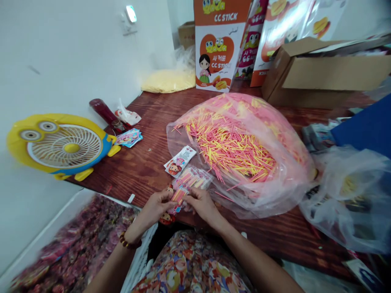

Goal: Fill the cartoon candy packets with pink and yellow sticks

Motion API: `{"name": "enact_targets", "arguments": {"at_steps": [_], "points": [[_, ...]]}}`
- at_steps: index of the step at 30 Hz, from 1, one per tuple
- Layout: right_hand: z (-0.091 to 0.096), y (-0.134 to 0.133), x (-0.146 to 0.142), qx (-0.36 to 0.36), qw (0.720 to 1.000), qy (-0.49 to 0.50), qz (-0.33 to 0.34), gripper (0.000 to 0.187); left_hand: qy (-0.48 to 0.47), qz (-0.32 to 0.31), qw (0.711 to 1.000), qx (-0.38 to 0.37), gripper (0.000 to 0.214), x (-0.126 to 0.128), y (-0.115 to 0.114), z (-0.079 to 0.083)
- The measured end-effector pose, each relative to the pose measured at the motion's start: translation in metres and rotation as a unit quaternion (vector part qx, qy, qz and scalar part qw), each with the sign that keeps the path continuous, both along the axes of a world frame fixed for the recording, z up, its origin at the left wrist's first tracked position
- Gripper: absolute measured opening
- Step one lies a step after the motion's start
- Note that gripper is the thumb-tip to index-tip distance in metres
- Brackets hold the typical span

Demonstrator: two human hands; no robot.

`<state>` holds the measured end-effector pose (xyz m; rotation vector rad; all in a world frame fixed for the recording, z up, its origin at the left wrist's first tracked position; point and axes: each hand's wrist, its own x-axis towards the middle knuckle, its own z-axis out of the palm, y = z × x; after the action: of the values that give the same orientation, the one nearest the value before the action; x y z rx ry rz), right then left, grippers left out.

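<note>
My left hand [156, 206] and my right hand [201, 203] meet at the near edge of a brown wooden table [146, 162]. Both pinch a small clear printed packet [186, 185] with pink and yellow sticks in it. The packet slants up and away from me. An empty printed packet [179, 160] lies flat just beyond it. To the right sits a big open plastic bag [244, 150] heaped with loose pink and yellow sticks.
A yellow cartoon fan [61, 146] stands at the left. A box [76, 248] of filled packets sits low left. Cardboard boxes [320, 73], CC Stick cartons [218, 44] and clear bags [345, 199] crowd the back and right. A dark red bottle [104, 112] lies by the wall.
</note>
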<state>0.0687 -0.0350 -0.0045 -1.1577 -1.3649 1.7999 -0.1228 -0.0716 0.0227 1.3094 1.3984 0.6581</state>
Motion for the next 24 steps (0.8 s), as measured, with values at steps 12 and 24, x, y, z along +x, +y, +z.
{"name": "enact_targets", "arguments": {"at_steps": [12,24], "points": [[-0.001,0.023,0.039,0.167,0.964,-0.185,-0.092,0.016,0.231,-0.006,0.959,0.161,0.049,0.012,0.049,-0.044],[-0.035,0.010,0.044,-0.037,0.982,-0.082,-0.166,0.056,0.270,-0.050,0.960,0.062,0.063,0.009,0.066,-0.038]]}}
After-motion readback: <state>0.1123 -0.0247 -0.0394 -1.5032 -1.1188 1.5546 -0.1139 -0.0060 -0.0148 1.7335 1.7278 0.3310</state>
